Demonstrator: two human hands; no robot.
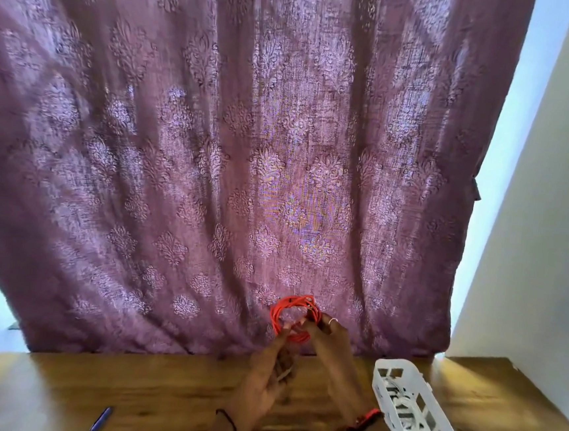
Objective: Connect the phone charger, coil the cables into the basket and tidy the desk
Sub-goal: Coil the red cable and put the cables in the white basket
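Wooden desk (157, 396) carries a blue pen (100, 421) at far left; over its middle the left hand (266, 382) pinches 1 coiled red cable (289, 300), the right hand (331, 350) grips its other side with curled fingers; white basket (400, 364) lies right.

Purple patterned curtain (214, 140) hangs behind; white wall (532, 237) right.

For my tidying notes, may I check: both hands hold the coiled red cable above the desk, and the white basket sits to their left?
Not quite: the head view shows the white basket to the right of the hands. Otherwise yes: the left hand and right hand hold the coiled red cable above the desk.
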